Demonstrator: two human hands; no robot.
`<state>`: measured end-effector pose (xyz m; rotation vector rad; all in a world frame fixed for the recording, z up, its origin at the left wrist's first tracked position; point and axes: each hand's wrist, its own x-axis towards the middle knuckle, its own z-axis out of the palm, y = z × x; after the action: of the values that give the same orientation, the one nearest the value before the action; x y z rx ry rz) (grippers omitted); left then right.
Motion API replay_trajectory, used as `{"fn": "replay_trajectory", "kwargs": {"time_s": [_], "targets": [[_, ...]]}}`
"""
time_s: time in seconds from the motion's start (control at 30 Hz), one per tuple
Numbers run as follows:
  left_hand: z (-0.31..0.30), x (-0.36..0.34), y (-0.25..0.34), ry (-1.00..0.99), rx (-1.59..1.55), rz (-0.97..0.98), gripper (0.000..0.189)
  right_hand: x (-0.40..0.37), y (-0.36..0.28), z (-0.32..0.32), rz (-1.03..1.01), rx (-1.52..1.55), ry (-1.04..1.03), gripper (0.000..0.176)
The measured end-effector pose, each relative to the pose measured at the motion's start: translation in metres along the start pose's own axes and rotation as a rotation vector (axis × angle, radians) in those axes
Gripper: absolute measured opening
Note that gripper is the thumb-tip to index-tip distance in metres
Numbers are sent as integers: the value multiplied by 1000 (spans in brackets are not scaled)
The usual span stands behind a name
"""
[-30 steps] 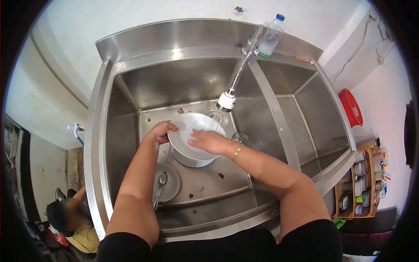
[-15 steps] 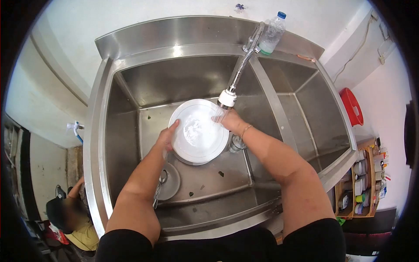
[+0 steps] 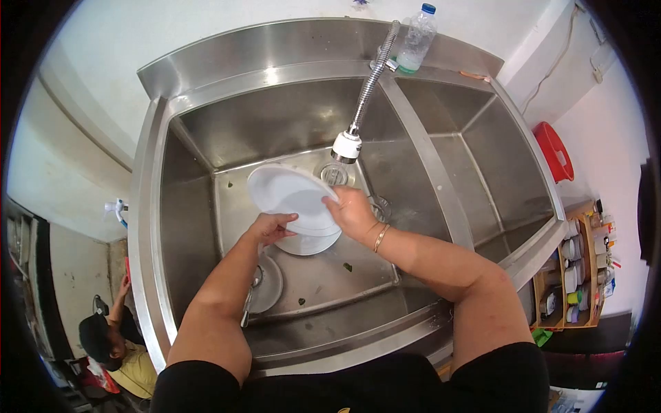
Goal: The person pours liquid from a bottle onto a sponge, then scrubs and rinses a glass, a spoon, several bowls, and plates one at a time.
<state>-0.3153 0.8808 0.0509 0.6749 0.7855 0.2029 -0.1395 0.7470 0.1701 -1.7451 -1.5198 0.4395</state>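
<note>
Tilted over the large sink basin [image 3: 275, 131] is a white plate [image 3: 286, 193]. My right hand [image 3: 354, 212] grips its right edge with thumb on top. My left hand [image 3: 270, 228] is at its lower edge, fingers closed on the rim. Another white plate [image 3: 310, 245] shows beneath it. The white faucet head [image 3: 346, 147] hangs above and right of the plates. A grey dish [image 3: 266, 286] with metal utensils lies below my left hand. Beside my right wrist a glass [image 3: 379, 206] is partly hidden.
A second basin [image 3: 475, 144] adjoins on the right. A plastic bottle [image 3: 416, 41] stands on the back ledge. A red basin [image 3: 553, 153] hangs at the right wall, above a dish shelf [image 3: 575, 275]. Another person [image 3: 124, 351] is at the lower left. Leaf scraps lie in the sink.
The upper plate has been tilted up, exposing the plate beneath. My left hand has moved to its lower edge. Water no longer runs visibly over the plate, and the drain now shows.
</note>
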Motion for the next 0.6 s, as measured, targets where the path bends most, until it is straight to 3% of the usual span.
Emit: {"fn": "replay_trajectory", "kwargs": {"time_s": [0.03, 0.13, 0.23, 0.4, 0.47, 0.5, 0.57, 0.6], "targets": [[1, -2, 2, 48, 83, -58, 42, -3, -11, -2, 1, -1, 6, 21], [-4, 8, 0, -91, 61, 52, 34, -6, -33, -12, -380, -401, -72, 36], [21, -3, 19, -165, -85, 144, 29, -8, -51, -26, -459, -502, -82, 42], [14, 8, 35, -260, 75, 268, 30, -12, -77, -57, -555, -546, -19, 46], [16, 3, 53, -637, -47, 294, 35, -14, -84, -68, -560, -561, -12, 48], [24, -4, 61, -637, -45, 295, 35, -13, -86, -73, -605, -566, 42, 50], [40, -21, 81, -406, 92, 340, 39, -14, -97, -84, -653, -570, 100, 52], [54, -34, 89, -468, 83, 377, 38, -16, -105, -90, -657, -556, 127, 54]]}}
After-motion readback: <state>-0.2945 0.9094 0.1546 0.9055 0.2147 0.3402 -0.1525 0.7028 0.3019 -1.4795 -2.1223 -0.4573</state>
